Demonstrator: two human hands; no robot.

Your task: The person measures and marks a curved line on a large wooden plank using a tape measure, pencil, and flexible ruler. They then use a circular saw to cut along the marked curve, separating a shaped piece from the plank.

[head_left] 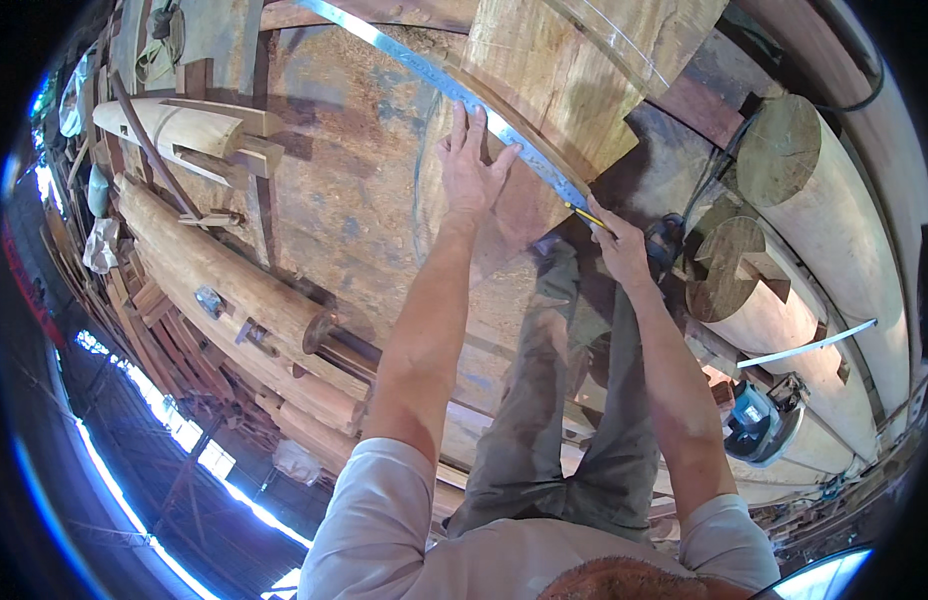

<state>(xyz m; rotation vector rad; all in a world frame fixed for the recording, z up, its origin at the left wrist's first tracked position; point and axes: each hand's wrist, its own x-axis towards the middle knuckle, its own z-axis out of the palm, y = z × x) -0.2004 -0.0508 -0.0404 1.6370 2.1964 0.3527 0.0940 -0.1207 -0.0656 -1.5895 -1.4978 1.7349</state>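
Note:
A long metal ruler (406, 58) lies slantwise along the edge of a broad wooden board (569, 105), from the upper left down to the middle. My left hand (471, 170) rests on the ruler with its fingers spread, thumb and fingertips touching the metal. At the ruler's lower right end, my right hand (621, 248) pinches a thin yellow pencil (583, 213). The pencil's tip points up and left, at or close to the ruler's edge. A line runs across the upper part of the board.
Long rounded timbers lie on the left (224, 260) and thick round logs with cut notches (774, 150) on the right. A blue power tool (752, 420) sits at the lower right, near a pale curved strip (809, 345). Dark cable runs beside the right-hand logs.

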